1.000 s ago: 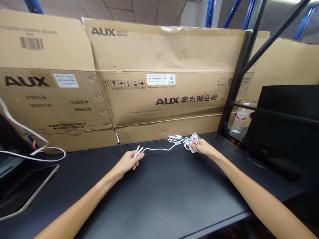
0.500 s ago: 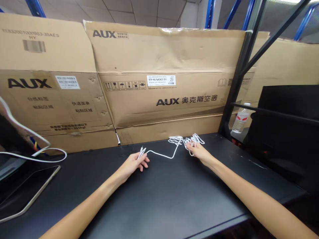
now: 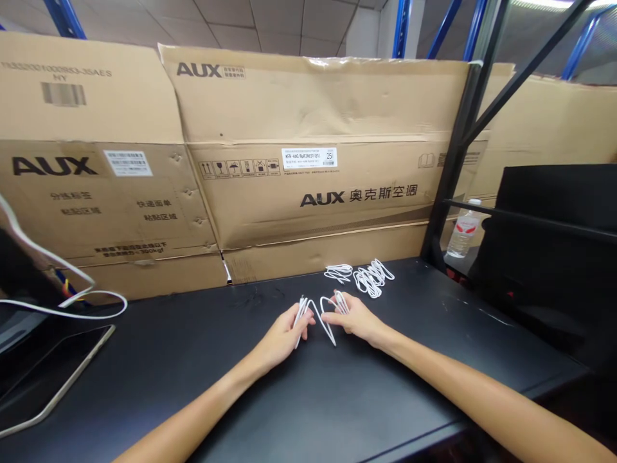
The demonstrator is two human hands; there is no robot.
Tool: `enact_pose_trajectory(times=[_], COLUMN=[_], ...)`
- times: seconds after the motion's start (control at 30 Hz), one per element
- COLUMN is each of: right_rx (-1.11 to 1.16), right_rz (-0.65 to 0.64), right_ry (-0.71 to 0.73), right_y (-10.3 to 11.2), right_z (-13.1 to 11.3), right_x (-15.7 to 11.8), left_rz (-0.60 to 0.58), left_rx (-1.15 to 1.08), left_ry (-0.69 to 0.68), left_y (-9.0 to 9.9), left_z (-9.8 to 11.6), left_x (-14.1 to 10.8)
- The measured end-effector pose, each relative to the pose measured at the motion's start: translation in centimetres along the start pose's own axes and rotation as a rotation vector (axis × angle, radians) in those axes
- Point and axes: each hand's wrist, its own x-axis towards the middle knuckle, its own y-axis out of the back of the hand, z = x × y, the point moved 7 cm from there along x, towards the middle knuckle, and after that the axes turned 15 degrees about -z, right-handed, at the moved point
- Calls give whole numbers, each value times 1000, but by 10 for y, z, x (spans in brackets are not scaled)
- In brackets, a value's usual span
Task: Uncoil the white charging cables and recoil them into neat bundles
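Note:
Between my two hands runs a white cable (image 3: 328,329), hanging in a loop over the black table (image 3: 308,399). My left hand (image 3: 288,329) is closed on a folded part of it, with a cable end sticking up above the fingers. My right hand (image 3: 355,316) pinches another coiled part, a short way to the right. Behind my right hand, near the back edge, lie a small bundle of white cable (image 3: 339,272) and a larger bundled heap of white cable (image 3: 373,278); neither hand touches them.
Large cardboard boxes (image 3: 308,116) stand along the back. At the left are a tablet-like device (image 3: 58,379) and a loose white cable (image 3: 108,315). A black metal frame (image 3: 446,186), a water bottle (image 3: 463,230) and a black screen (image 3: 554,257) stand right.
My right hand has left the cable heap and come nearer, now gripping coiled cable. My left hand has moved right, towards it. The cable stretch between them is shorter.

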Motion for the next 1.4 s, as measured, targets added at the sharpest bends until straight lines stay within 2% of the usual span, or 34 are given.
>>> enact_pose_trajectory(times=[0.1, 0.3, 0.4, 0.5, 0.6, 0.7, 0.8, 0.9, 1.03, 1.17, 1.27, 1.4], right_rx=[-184, -596, -772, -835, -728, -477, -235, -103, -107, -168, -169, -94], right_rz=[-46, -88, -103, -90, -109, -144, -253, -343, -307, -274, -373, -419], right_ry=[67, 213, 217, 192, 153, 108, 129, 160, 128, 97, 80, 0], right_y=[-9, -23, -28, -28, -25, -24, -35, -47, -45, -37, -41, -40], right_z=[-8, -26, -26, -24, -22, -21, -23, -26, -19, -16, -21, -20], right_x=[-2, -12, -15, -14, -12, -10, -10, -11, -9, -8, -11, -14], left_rz=[-57, -99, -178, -230, -227, -214, -153, -115, -179, -234, -170, 18], left_rx=[55, 19, -37, -94, -110, -139, -154, -185, -254, -160, -16, 51], left_ry=[-23, -100, -129, -135, -118, -74, -58, -49, -148, -194, -149, -52], left_y=[-8, -10, -14, -16, -15, -16, -17, -19, -24, -28, -25, -11], left_z=[5, 10, 10, 11, 12, 11, 10, 6, 14, 23, 20, 6], left_x=[-1, 0, 1, 1, -1, -2, -3, -2, 0, -3, -5, -7])
